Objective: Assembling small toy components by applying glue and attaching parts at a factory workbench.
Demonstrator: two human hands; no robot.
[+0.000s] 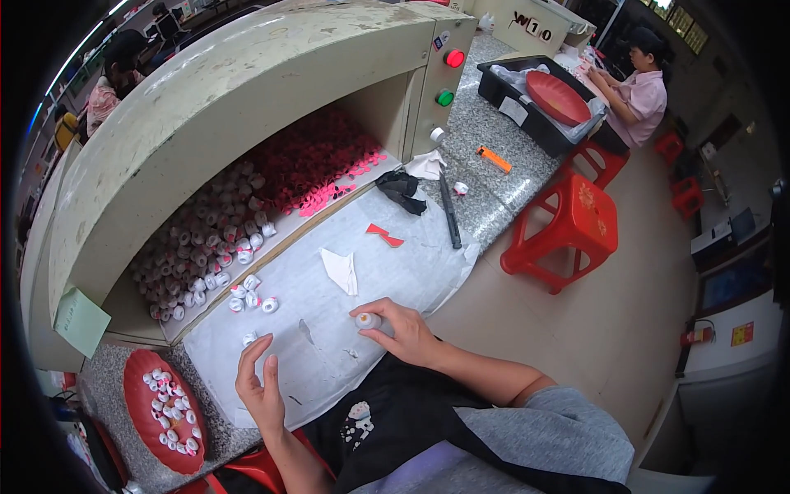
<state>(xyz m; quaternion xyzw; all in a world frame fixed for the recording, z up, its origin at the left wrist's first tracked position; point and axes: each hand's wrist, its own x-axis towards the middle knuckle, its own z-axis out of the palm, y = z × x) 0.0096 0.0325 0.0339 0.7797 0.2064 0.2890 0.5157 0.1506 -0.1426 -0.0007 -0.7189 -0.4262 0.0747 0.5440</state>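
Observation:
My right hand grips a small whitish round thing with an orange-brown centre, seen end-on; it looks like a small bottle. Thumb and fingers of my left hand are apart, with nothing seen between them. By its fingertips, a small white wrapped piece sits on the white paper sheet. Several more white wrapped pieces with pink bits lie farther off on the sheet. Beyond my right hand are a white paper scrap and a red cut piece.
An arched beige machine holds heaped white pieces and pink-red pieces. A red dish of white pieces stands left. Rightward are a black marker-like stick, orange cutter, black bin, red stool and a seated person.

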